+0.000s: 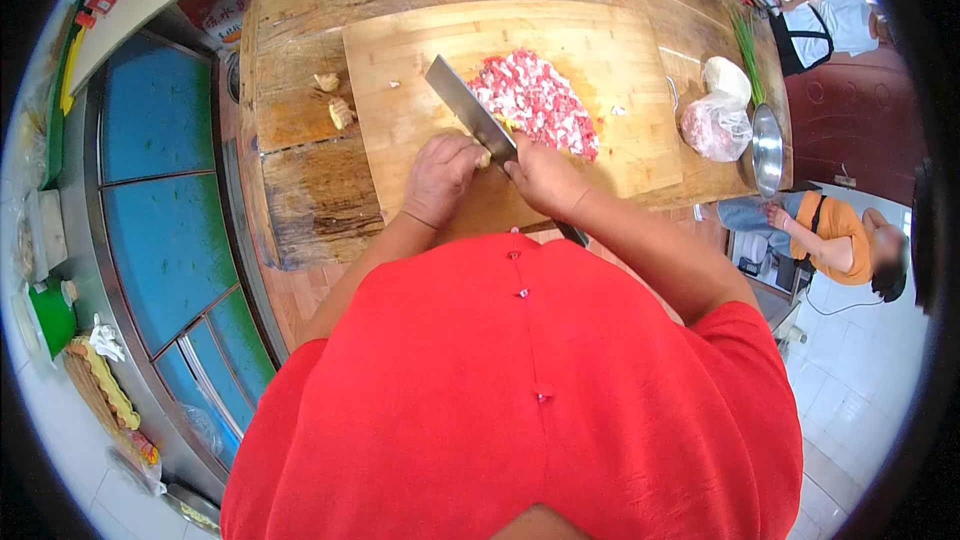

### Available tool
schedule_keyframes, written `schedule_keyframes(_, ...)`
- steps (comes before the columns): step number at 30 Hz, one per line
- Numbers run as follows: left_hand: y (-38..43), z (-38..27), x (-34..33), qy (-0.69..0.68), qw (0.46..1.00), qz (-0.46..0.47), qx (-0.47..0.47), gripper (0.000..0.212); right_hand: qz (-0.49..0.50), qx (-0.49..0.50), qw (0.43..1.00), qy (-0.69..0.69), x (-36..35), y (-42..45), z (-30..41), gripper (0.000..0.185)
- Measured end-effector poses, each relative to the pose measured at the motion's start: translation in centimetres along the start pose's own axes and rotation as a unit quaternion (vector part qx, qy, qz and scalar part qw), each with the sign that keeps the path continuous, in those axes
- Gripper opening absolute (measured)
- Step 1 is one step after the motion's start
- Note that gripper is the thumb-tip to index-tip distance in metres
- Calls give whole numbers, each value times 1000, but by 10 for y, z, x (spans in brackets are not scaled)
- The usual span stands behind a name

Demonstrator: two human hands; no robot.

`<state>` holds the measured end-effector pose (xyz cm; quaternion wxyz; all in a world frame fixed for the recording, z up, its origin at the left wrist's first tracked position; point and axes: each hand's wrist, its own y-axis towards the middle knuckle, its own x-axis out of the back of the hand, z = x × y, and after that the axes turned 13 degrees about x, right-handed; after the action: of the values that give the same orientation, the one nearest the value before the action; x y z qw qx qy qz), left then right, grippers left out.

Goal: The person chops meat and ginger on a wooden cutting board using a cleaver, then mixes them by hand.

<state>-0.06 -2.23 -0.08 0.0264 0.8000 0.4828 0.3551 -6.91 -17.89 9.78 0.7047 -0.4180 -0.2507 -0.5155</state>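
My right hand [548, 173] grips a cleaver [469, 106], its broad steel blade slanting up and to the left over a wooden cutting board [405, 37]. Just left of the blade, my left hand [444, 171] holds a small pale piece that looks like ginger root [484, 160] down on the board. Chopped red and white meat [536, 101] lies in a heap to the right of the cleaver. Some yellowish bits [508, 122] show between blade and meat. Two knobby pieces of ginger root [341, 114] rest on the wooden table left of the board.
On the right of the wooden table [307, 187] are a bag of ground meat [716, 127], a white round item [727, 80], green onions [746, 49] and a metal bowl [767, 150]. Two other people stand beyond the right side. A blue-fronted cabinet [161, 240] is at left.
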Motion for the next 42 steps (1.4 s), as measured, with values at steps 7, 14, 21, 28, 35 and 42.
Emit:
schedule_keyframes(7,-8,0,1,-13,1000,-12,1,21,122,-9,989,-78,37,-16,37,14)
schedule_keyframes(14,-6,-8,7,-12,1000,22,15,21,34,-32,998,-33,5,12,15,18)
schedule_keyframes(21,-8,-4,2,-15,999,-12,33,16,151,-11,984,-92,38,-13,39,20)
schedule_keyframes(28,-11,-5,4,-18,999,18,25,13,35,2,998,-56,2,18,11,16)
schedule_keyframes(35,-18,5,4,-22,999,3,32,15,142,-2,986,-87,30,-11,43,19)
schedule_keyframes(42,-6,-7,5,-61,997,-2,-38,14,77,-36,996,-12,-6,18,18,22)
